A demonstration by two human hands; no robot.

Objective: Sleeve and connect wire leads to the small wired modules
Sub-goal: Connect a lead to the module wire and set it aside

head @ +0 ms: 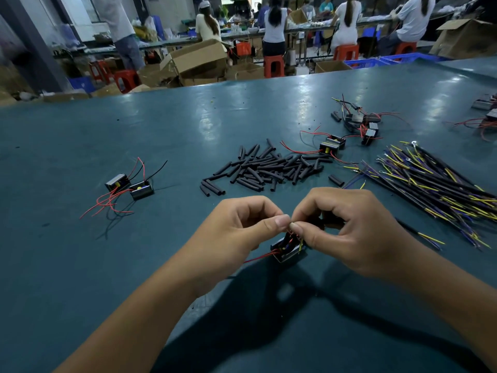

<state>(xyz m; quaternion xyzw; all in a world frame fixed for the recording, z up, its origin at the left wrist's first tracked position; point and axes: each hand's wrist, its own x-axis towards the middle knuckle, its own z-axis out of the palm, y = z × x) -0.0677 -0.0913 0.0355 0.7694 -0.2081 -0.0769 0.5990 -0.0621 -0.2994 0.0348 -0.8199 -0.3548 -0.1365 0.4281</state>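
Both hands [290, 227] fingertip-to-fingertip above module [289, 250]

Small black module [288, 250] below pinching hands; sleeves [265, 168] piled, leads [430, 176] right.

Teal-green worktable [161, 125] with a glossy, worn surface. Lying on it: two small wired modules [130, 185] with red and black leads at left; a loose pile of black sleeve pieces [265, 166] at centre; further modules [349, 130] behind the pile; a bundle of black, yellow and purple wire leads [430, 179] at right.
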